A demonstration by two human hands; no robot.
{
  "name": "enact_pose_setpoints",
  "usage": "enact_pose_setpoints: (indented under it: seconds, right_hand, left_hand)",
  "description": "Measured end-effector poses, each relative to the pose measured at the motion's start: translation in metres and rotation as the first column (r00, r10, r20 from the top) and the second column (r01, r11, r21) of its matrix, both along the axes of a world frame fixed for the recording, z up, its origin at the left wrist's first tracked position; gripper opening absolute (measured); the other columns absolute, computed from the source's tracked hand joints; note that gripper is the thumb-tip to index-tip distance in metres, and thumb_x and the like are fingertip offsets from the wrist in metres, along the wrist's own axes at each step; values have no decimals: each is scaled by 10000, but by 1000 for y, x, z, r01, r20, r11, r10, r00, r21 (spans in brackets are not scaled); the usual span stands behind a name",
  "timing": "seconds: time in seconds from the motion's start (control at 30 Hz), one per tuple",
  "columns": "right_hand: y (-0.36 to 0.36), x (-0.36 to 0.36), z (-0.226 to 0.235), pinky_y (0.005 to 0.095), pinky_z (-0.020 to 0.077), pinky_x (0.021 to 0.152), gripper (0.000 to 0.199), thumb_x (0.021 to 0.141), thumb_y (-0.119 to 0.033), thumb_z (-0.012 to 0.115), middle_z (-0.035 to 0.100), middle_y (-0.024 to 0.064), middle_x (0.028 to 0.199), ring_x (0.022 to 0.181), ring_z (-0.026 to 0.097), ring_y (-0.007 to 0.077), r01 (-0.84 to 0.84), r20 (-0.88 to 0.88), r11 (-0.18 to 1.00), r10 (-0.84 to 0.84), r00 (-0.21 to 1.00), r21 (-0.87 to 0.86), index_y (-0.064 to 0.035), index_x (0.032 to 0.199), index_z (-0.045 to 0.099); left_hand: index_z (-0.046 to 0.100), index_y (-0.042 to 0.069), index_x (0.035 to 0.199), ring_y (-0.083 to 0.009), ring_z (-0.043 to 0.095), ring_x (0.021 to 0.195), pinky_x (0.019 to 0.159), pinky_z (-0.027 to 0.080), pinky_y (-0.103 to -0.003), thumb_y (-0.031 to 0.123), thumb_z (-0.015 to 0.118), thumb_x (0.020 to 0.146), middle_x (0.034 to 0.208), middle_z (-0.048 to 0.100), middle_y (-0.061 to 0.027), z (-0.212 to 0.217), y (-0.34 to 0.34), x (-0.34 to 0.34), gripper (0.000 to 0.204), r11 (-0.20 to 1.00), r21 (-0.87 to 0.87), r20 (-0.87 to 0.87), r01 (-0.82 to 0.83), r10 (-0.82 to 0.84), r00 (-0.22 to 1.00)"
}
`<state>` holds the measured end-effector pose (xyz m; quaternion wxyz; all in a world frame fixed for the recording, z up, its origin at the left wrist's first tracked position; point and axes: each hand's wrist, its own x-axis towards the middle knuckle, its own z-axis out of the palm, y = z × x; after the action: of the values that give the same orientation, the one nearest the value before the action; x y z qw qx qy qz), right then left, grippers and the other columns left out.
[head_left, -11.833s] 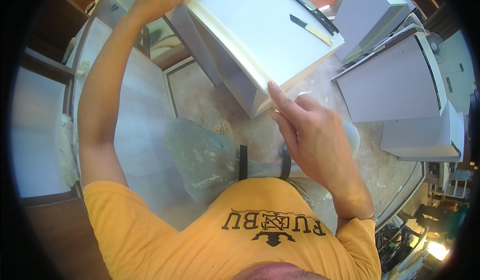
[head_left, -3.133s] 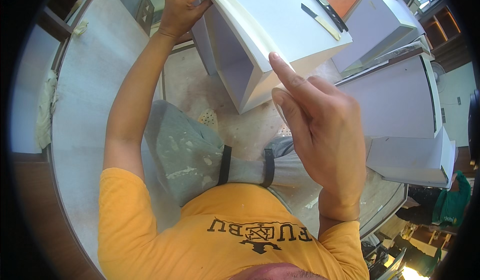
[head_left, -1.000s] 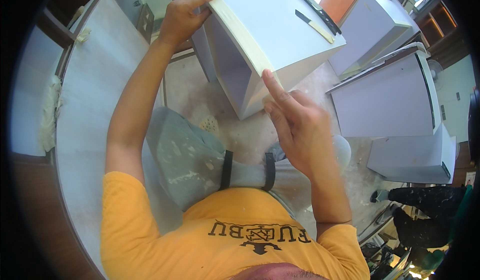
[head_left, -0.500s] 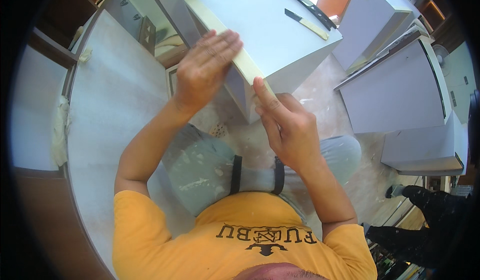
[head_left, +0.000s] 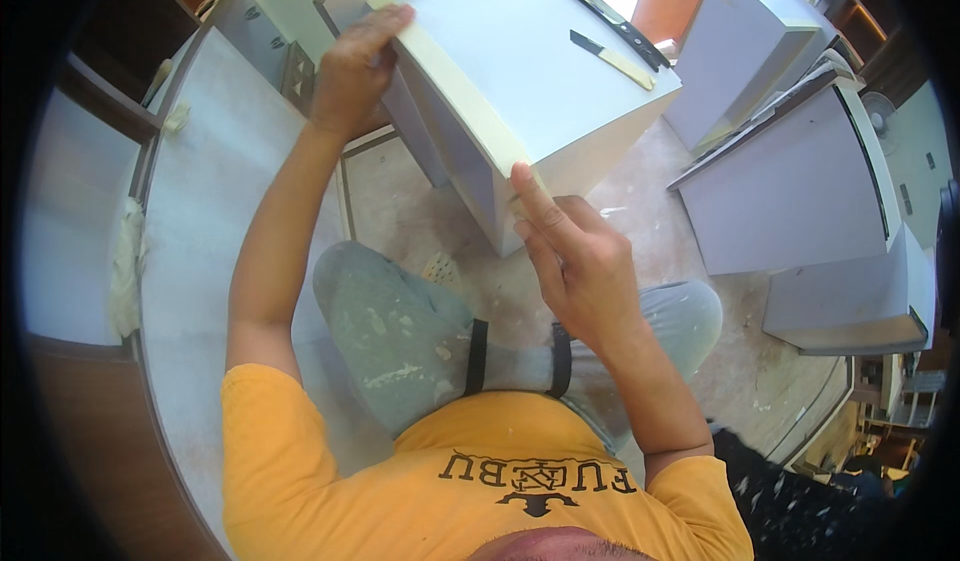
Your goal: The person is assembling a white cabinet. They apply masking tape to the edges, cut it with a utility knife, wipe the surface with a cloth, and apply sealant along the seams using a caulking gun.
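Tape strip (head_left: 462, 93) is lying along the edge of the white box (head_left: 540, 61), between both hands' fingertips. Left hand (head_left: 353, 73) is resting at the far end, arm outstretched, fingers close together. Right hand (head_left: 585, 261), forearm angling inward, is pointing its index onto the near end; can't tell if either is pinching. Strip's long axis is slanting down-right toward the right index.

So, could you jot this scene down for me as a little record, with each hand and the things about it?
Left hand: fingertips on the cream strip, near its far end
Right hand: index finger extended, its tip at the strip's near end
Strip: runs along one top edge of a white box
On the box: a knife with dark blade and cream handle; a black rail along the far edge
To the right: more white boxes
Clothing: orange shirt, paint-spotted grey trousers
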<state>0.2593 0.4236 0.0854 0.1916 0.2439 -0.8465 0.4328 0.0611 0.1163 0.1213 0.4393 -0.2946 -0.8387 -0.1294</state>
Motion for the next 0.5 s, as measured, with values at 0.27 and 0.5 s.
enact_pose_setpoints:
  seconds: [0.27,0.5]
  right_hand:
    - [1,3,1,399,586,755,646,986,-19,735,746,169,1015,837,737,326,-2,35,1000,2,999,9,-203,1590,601]
    - [3,1,1,402,586,728,665,962,-21,752,739,170,1010,808,735,342,-7,14,999,6,1000,36,-205,1584,605]
  left_hand:
    - [695,120,1439,-336,657,1320,1093,564,-432,-39,636,918,1441,709,-111,3,-6,-17,548,910,-93,112,-404,412,904]
    - [658,178,1519,-379,692,1254,1082,571,-439,-44,651,869,1581,604,-128,4,35,38,686,992,55,253,-109,92,963]
